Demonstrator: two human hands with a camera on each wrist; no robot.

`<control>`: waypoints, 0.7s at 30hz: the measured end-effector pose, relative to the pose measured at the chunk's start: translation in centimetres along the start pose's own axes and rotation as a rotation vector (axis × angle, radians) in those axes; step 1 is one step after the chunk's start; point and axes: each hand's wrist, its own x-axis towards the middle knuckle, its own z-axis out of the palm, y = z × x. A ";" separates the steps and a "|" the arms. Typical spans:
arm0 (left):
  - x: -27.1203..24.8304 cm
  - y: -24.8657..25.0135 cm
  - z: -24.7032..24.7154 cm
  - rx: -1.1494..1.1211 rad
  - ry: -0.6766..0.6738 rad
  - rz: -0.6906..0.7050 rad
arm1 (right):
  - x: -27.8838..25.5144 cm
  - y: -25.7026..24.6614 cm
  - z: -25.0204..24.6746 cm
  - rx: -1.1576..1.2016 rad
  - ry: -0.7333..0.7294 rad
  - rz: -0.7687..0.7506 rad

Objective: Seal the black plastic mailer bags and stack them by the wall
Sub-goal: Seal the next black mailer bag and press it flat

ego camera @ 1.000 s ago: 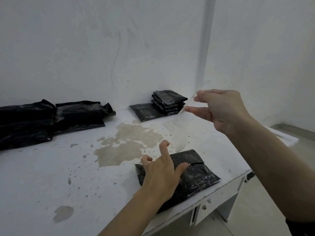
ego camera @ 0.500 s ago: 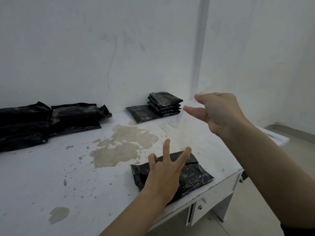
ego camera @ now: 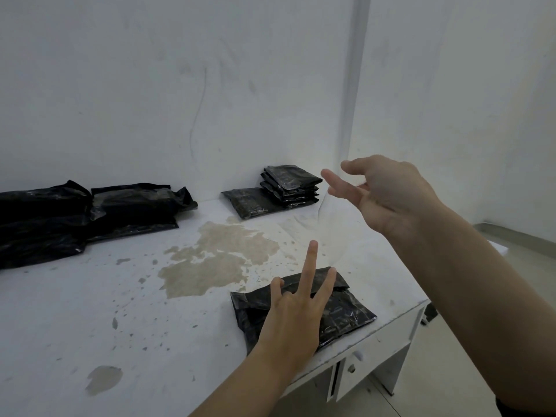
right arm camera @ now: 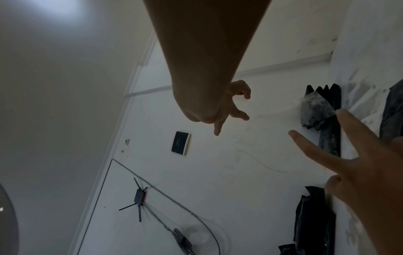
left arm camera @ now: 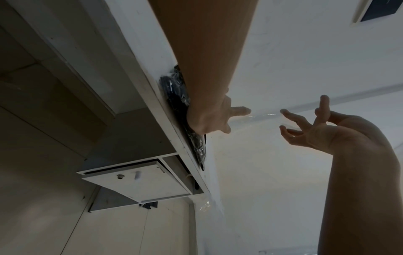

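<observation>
Above the mailer bag, right hand now spread, strip released

No legible text anywhere.

A bare back room used for packing, by the look of it: plain white walls, a stained white counter with a drawer, black mailer bags stacked by the wall, and a wall-mounted router with loose cables.
</observation>
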 end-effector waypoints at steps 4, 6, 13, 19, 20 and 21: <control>-0.1 0.2 0.1 0.035 0.011 0.017 | -0.2 -0.2 0.1 0.032 -0.016 -0.013; -0.1 0.2 0.2 0.036 0.002 0.010 | -0.4 -0.2 0.1 0.035 -0.021 -0.013; 0.1 0.6 0.0 0.087 0.028 0.007 | -0.8 -0.3 0.1 0.045 -0.025 0.002; 0.1 0.6 0.0 0.084 0.002 -0.021 | -0.8 -0.7 -0.2 0.025 -0.026 0.004; 0.0 0.7 -0.1 0.089 -0.008 -0.022 | -0.7 -0.8 -0.4 0.011 -0.028 0.010; 0.0 0.7 0.0 0.098 -0.019 -0.023 | -0.7 -0.7 -0.5 -0.008 -0.034 0.019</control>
